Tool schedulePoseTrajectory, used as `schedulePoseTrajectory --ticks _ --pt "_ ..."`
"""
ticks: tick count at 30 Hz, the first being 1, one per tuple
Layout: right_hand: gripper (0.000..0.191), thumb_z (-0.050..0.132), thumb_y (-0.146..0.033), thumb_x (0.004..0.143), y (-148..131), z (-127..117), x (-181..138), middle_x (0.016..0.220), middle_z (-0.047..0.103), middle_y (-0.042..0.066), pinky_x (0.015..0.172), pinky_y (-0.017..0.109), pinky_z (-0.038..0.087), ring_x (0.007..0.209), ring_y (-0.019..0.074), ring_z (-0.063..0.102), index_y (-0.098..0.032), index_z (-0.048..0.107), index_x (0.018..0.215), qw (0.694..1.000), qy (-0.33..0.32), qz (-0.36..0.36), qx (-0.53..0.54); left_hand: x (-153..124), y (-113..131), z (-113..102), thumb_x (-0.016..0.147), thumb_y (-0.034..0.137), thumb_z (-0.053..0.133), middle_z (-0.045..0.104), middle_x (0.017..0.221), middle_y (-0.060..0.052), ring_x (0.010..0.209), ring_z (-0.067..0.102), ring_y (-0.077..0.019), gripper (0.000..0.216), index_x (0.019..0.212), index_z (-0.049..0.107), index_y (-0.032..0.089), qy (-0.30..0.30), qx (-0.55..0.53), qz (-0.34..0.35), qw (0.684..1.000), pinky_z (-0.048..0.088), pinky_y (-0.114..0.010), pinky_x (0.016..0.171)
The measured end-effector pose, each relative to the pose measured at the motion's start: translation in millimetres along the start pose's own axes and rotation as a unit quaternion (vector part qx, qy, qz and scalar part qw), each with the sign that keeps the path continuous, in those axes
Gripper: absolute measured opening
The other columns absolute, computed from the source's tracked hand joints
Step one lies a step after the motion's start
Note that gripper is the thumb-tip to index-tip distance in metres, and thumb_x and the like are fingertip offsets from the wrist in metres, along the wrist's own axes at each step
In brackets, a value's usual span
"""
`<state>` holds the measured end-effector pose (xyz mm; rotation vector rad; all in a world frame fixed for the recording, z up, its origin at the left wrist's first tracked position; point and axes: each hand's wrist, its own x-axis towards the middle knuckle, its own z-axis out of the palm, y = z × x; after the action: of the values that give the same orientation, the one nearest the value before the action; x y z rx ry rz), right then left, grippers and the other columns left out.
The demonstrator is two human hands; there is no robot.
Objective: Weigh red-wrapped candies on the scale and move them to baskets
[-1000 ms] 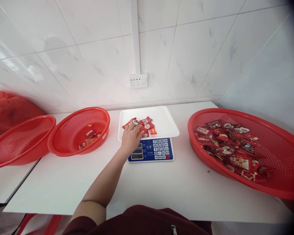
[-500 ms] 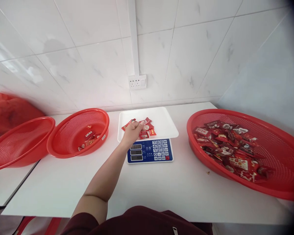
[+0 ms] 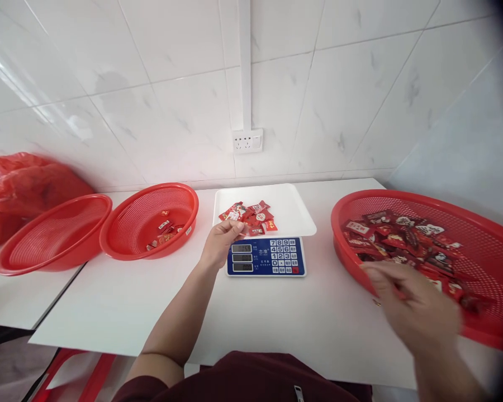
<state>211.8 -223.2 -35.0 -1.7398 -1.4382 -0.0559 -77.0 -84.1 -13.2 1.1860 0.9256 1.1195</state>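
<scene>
Hands have red packets just beyond, contact unclear.

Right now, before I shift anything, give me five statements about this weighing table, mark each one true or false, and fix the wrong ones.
1. The left hand is at the near edge of the white tray. True.
2. The white tray bears no packets. False: several red packets lie on it.
3. The right hand is by the large red basket. True.
4. The large red basket holds the fewest packets of all. False: it holds far more than the round basket just left of the scale.
5. A wall socket shows above the white tray. True.
</scene>
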Motion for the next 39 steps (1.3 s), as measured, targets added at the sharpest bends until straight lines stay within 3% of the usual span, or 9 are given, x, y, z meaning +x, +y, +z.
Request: schedulePoseTrajectory --ticks 2,5,9,17,21,26,29,33,39 --pt "0.033 0.044 -0.049 0.086 -18 28 -7 0.077 0.069 0.006 0.067 0.031 0.052 0.074 0.0209 0.065 -0.024 0.065 0.077 0.991 -0.093 -0.055 0.073 3 -2 -12 0.072 0.038 0.068 0.065 0.076 -0.002 0.076 0.060 -0.0145 0.023 0.072 0.060 0.016 0.060 0.117 0.070 0.989 0.046 -0.028 0.075" --pt "0.032 0.040 -0.041 0.089 -38 63 -26 0.079 0.071 0.004 0.067 0.030 0.053 0.073 0.0189 0.066 -0.024 0.067 0.083 0.957 -0.242 -0.083 0.140 14 -4 -31 0.076 0.035 0.063 0.065 0.095 -0.005 0.092 0.058 -0.0192 0.020 0.088 0.060 0.019 0.120 0.323 0.139 0.928 0.044 -0.034 0.086" --pt "0.029 0.044 -0.036 0.087 -50 93 -51 0.096 0.072 0.005 0.074 0.032 0.053 0.085 0.0201 0.067 -0.023 0.068 0.098 0.910 -0.361 -0.100 0.177 36 -5 -44 0.082 0.035 0.056 0.061 0.115 -0.012 0.113 0.050 -0.0269 0.035 0.113 0.055 0.018 0.086 0.517 0.125 0.843 0.039 -0.039 0.092" --pt "0.026 0.044 -0.034 0.087 -47 103 -63 0.094 0.071 0.004 0.078 0.034 0.051 0.086 0.0208 0.065 -0.024 0.068 0.093 0.869 -0.438 -0.077 0.217 64 6 -18 0.078 0.039 0.058 0.063 0.108 -0.015 0.111 0.051 -0.0327 0.047 0.120 0.051 0.019 0.029 0.626 0.079 0.775 0.034 -0.045 0.094" --pt "0.026 0.045 -0.035 0.087 -43 103 -62 0.094 0.071 0.004 0.077 0.033 0.051 0.086 0.0205 0.065 -0.022 0.067 0.092 0.867 -0.438 -0.033 0.234 68 13 -8 0.071 0.021 0.063 0.058 0.114 -0.012 0.101 0.056 -0.0267 0.052 0.121 0.050 0.021 0.013 0.556 0.095 0.826 0.043 -0.036 0.083" --pt "0.027 0.048 -0.039 0.086 -45 99 -56 0.085 0.070 0.004 0.070 0.031 0.053 0.076 0.0184 0.064 -0.021 0.066 0.093 0.861 -0.425 0.024 0.279 62 22 -2 0.070 0.015 0.063 0.060 0.093 -0.004 0.083 0.058 -0.0185 0.056 0.124 0.049 0.020 0.088 0.341 0.116 0.929 0.046 -0.031 0.074" --pt "0.036 0.051 -0.045 0.084 -50 93 -38 0.091 0.068 0.006 0.065 0.031 0.054 0.076 0.0176 0.063 -0.021 0.061 0.109 0.871 -0.349 0.066 0.340 40 25 9 0.067 0.021 0.069 0.062 0.095 -0.003 0.085 0.059 -0.0181 0.056 0.121 0.052 0.020 -0.003 0.122 0.082 0.989 0.047 -0.031 0.076" --pt "0.051 0.052 -0.052 0.082 -59 84 -4 0.113 0.062 0.010 0.067 0.032 0.055 0.092 0.0203 0.062 -0.024 0.050 0.124 0.854 -0.222 0.095 0.460 -2 15 35 0.063 0.021 0.074 0.063 0.104 -0.004 0.093 0.059 -0.0191 0.049 0.110 0.058 0.022 -0.124 -0.002 0.025 0.992 0.047 -0.031 0.080" --pt "0.029 0.055 -0.043 0.084 -66 75 18 0.091 0.069 0.005 0.075 0.031 0.051 0.083 0.0179 0.063 -0.019 0.066 0.097 0.876 -0.198 0.091 0.429 -29 3 50 0.070 0.032 0.072 0.063 0.096 -0.004 0.089 0.057 -0.0181 0.037 0.102 0.060 0.018 -0.149 0.133 0.022 0.980 0.045 -0.030 0.079"
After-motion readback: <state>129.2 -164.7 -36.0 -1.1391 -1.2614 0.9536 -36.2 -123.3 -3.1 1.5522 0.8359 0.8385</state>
